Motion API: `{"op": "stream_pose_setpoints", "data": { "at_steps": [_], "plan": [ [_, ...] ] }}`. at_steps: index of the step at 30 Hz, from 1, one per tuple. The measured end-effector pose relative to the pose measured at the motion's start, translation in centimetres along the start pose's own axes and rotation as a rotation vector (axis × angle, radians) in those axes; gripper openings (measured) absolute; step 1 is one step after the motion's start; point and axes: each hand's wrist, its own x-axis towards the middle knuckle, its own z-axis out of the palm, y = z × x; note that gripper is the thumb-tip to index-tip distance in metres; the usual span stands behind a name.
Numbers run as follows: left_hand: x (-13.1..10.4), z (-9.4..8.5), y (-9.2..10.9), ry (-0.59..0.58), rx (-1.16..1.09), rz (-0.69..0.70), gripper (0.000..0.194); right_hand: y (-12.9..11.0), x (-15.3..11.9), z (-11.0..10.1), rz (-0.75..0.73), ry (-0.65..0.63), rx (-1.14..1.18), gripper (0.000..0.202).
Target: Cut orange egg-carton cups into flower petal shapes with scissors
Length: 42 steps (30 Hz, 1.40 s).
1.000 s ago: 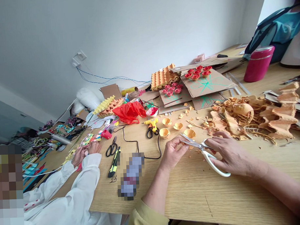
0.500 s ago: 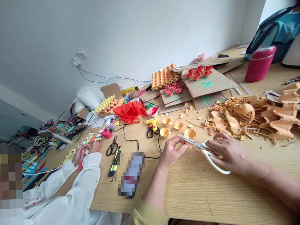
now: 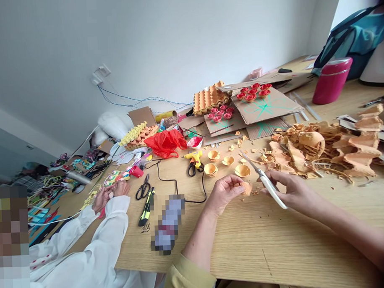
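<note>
Between the thumb and fingers of my left hand (image 3: 225, 194) is a small orange piece of egg carton (image 3: 246, 188), partly covered by the fingertips. My right hand (image 3: 289, 190) grips white-handled scissors (image 3: 269, 185), whose blades point up and to the left, apart from the piece. Just beyond my left hand stands an orange egg-carton cup (image 3: 242, 171). Several similar cups, including this one (image 3: 211, 170), sit farther left and back. Small orange scraps lie on the wooden table (image 3: 246, 243) beneath the scissors.
A heap of torn egg carton (image 3: 311, 146) lies to the right. Behind the cups are a yellow glue gun (image 3: 195, 157), a red plastic bag (image 3: 166, 142) and cardboard with red flowers (image 3: 269, 105). A utility knife (image 3: 147, 208) and a co-worker's hands (image 3: 113, 193) are at left.
The scissors have moved away from my left hand, and their blades have swung upward. The egg-carton piece now shows more clearly in my left fingers.
</note>
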Motion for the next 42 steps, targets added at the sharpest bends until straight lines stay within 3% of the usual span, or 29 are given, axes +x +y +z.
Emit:
{"op": "stream_pose_setpoints", "data": {
  "at_steps": [5, 10, 15, 19, 24, 31, 36, 42],
  "plan": [
    [-0.1, 0.3, -0.5, -0.078, 0.042, -0.075, 0.038, -0.6, 0.2, 0.3, 0.051, -0.022, 0.269, 0.026],
    [-0.2, 0.7, -0.9, -0.15, 0.074, -0.128, 0.044, -0.7, 0.3, 1.2, 0.086, -0.071, 0.383, 0.031],
    [-0.3, 1.0, -0.7, -0.117, 0.026, -0.047, 0.042, -0.2, 0.4, 1.4, 0.109, -0.102, 0.471, 0.032],
    [-0.3, 0.9, -1.0, -0.092, 0.074, -0.011, 0.039, -0.4, 0.6, 1.2, 0.19, -0.018, 0.591, 0.035],
    [-0.3, 1.0, -1.4, -0.061, -0.03, -0.048, 0.047, -0.1, 0.6, 1.0, 0.239, 0.097, 0.638, 0.037],
    [-0.3, 2.0, -1.8, -0.091, -0.036, -0.063, 0.055, 0.6, 0.5, 1.4, 0.283, 0.141, 0.621, 0.043],
    [0.0, 2.1, -2.0, -0.04, -0.195, -0.1, 0.046, -0.4, 0.5, 1.3, 0.268, 0.096, 0.636, 0.044],
    [-0.1, 2.2, -2.1, -0.091, -0.575, -0.302, 0.051, -1.3, 0.4, 1.6, 0.155, 0.126, 0.56, 0.043]
  ]
}}
